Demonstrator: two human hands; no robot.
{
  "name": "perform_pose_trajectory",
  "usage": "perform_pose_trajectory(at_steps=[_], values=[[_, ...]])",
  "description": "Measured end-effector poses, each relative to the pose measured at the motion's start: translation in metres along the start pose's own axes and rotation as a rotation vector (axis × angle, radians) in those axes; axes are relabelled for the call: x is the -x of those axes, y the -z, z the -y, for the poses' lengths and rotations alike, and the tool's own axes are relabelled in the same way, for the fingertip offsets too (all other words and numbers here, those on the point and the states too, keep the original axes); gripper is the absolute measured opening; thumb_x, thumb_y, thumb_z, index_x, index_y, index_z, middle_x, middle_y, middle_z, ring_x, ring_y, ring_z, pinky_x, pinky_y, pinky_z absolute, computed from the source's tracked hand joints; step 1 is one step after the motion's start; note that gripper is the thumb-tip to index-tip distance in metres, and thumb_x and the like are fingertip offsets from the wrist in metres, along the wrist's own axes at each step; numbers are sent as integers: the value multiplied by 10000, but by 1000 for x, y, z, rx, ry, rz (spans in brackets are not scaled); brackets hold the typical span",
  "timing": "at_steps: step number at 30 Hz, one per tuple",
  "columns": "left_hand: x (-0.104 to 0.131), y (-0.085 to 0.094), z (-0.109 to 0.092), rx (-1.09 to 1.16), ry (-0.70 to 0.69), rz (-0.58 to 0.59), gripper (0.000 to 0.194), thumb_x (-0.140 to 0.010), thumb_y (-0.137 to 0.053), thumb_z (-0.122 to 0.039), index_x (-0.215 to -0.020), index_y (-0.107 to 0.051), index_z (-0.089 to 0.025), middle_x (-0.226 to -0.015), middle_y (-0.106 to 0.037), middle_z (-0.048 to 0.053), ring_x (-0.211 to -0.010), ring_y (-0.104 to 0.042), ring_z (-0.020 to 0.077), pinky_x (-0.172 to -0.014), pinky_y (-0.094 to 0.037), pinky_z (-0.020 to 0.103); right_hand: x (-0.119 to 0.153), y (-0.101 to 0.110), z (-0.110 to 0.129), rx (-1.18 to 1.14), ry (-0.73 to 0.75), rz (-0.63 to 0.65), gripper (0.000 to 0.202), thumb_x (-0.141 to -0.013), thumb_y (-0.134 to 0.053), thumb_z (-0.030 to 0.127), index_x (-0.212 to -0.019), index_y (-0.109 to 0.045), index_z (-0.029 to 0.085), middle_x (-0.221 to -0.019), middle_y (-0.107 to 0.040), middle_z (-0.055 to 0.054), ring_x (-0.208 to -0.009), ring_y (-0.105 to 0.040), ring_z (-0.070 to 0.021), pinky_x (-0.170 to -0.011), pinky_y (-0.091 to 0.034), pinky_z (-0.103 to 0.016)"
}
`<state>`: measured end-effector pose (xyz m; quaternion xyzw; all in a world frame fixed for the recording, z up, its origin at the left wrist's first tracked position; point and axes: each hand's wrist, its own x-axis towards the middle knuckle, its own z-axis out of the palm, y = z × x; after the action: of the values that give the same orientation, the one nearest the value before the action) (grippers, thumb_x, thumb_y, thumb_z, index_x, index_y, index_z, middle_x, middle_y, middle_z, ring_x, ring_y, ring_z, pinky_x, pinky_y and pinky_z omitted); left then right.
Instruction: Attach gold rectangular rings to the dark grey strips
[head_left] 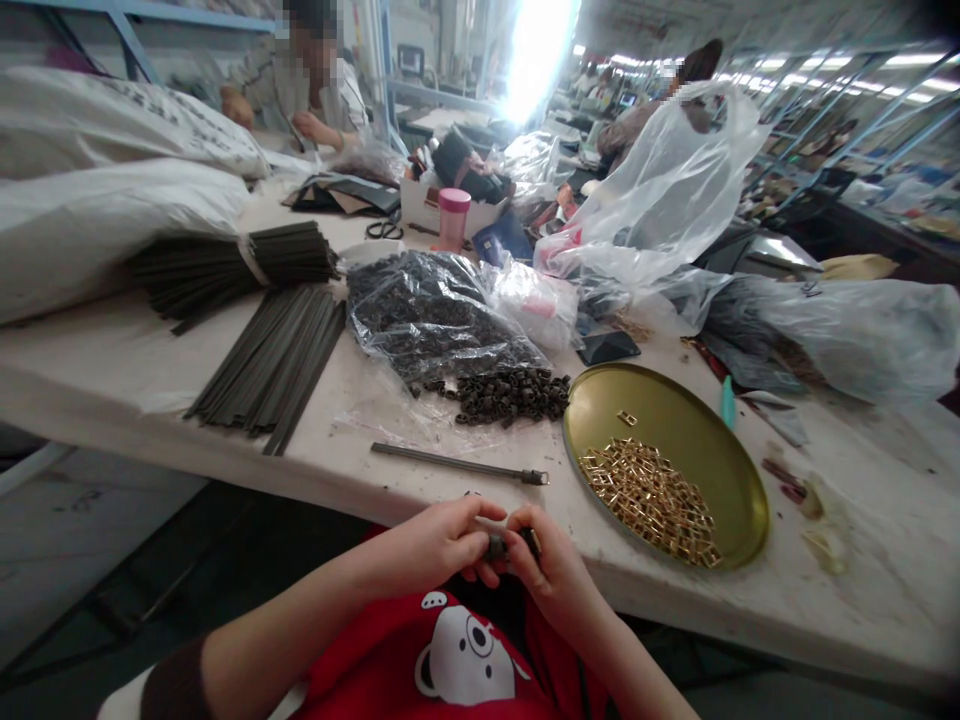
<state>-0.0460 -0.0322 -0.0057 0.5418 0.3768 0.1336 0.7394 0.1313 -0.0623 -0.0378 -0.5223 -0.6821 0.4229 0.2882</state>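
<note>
At the table's front edge, my left hand (448,538) and my right hand (551,556) meet with bent fingers. Both are closed on a small dark strap piece (496,546), which the fingers mostly cover. Just beyond them lies a finished-looking dark strap (450,462) with a gold buckle at its right end. A pile of small dark loops (514,396) spills from a clear plastic bag (442,310). To the right, a round gold tray (724,470) holds a heap of small gold buckles (649,500).
Flat dark strips (270,360) and a tied bundle (292,255) lie at left beside white sacks (112,210). A pink-lidded jar (453,218), scissors (384,228), a dark phone-like slab (609,347) and plastic bags (862,330) stand farther back. A co-worker (322,110) sits across the table.
</note>
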Motion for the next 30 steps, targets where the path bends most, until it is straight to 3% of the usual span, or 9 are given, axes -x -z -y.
perform_pose_trajectory(at_steps=[5,8,11,16,22,30], values=[[-8,-5,4,-117,5,-63,274,-819,-361,-219,-1056,-479,-149,-718,-633,18,-632,-602,133,-555,-430,217,6,-3,-5,-7,-6,-45,131,-863,-393,291,-771,-446,214,-646,-515,22,-568,-511,-136,-542,-387,-249],[-7,-3,3,-281,45,-38,225,-830,-336,-261,-814,-532,-153,-586,-575,-14,-496,-512,109,-484,-380,200,8,-6,-11,88,24,-140,143,-866,-391,276,-758,-457,211,-663,-502,14,-609,-498,-141,-570,-387,-249],[-3,1,-1,-396,9,25,250,-817,-359,-275,-651,-511,-165,-563,-536,-28,-494,-467,98,-492,-355,193,7,-8,-12,134,66,-181,130,-871,-383,248,-776,-462,209,-686,-505,9,-638,-498,-142,-590,-389,-244],[-3,-1,-5,-445,36,39,273,-816,-343,-273,-608,-484,-166,-540,-492,-37,-493,-450,97,-498,-346,193,7,-7,-8,164,167,-156,143,-877,-368,216,-769,-461,206,-692,-496,4,-640,-481,-140,-591,-381,-245],[-8,-3,-4,-491,53,80,267,-820,-329,-271,-633,-490,-170,-564,-509,-30,-501,-468,99,-489,-345,190,13,-7,-12,119,176,-106,147,-898,-337,206,-830,-468,207,-741,-506,-5,-693,-490,-140,-632,-396,-249],[-6,2,-6,-453,69,72,285,-826,-333,-296,-654,-516,-163,-527,-508,-30,-466,-477,98,-470,-355,182,9,-6,-12,207,266,-145,120,-881,-356,170,-888,-471,205,-758,-518,-17,-704,-512,-150,-636,-419,-262]])
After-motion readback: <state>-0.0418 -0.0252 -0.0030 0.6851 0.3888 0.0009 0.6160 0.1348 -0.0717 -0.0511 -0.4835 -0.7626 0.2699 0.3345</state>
